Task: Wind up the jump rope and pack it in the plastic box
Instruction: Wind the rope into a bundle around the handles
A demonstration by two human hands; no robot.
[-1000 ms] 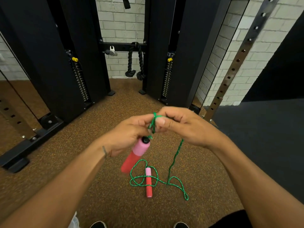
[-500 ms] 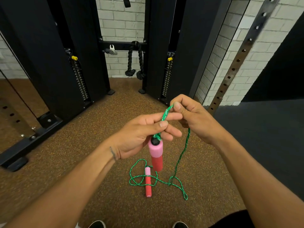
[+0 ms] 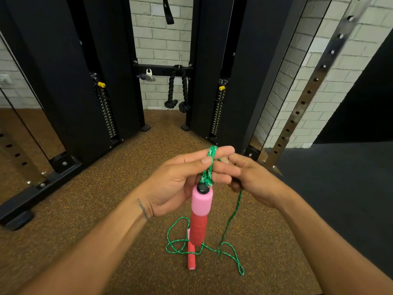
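1. Green rope (image 3: 209, 167) looped a few times over the fingers of the left hand (image 3: 180, 184), bunched just above the black cap of the near handle (image 3: 200, 213), which hangs pink end up and red end down.
2. Left fingers curled and pinched shut on those loops, forefinger stretched out across the top of them.
3. Right hand (image 3: 253, 179) just beside the left, fingers closed narrow around the free strand, which drops from it down to the floor (image 3: 95, 209).
4. Only a small part wound, judging by the short bundle on the fingers.
5. Most of the rope left loose on the floor in tangled curls, lying over and around the second handle (image 3: 191, 255), flat on the ground below the hanging one.
6. To do, by the look of it: gathering in the slack, taking up the second handle, then packing.
7. No plastic box anywhere in view; black gym machine (image 3: 70, 81) and brick wall (image 3: 157, 43) beyond.
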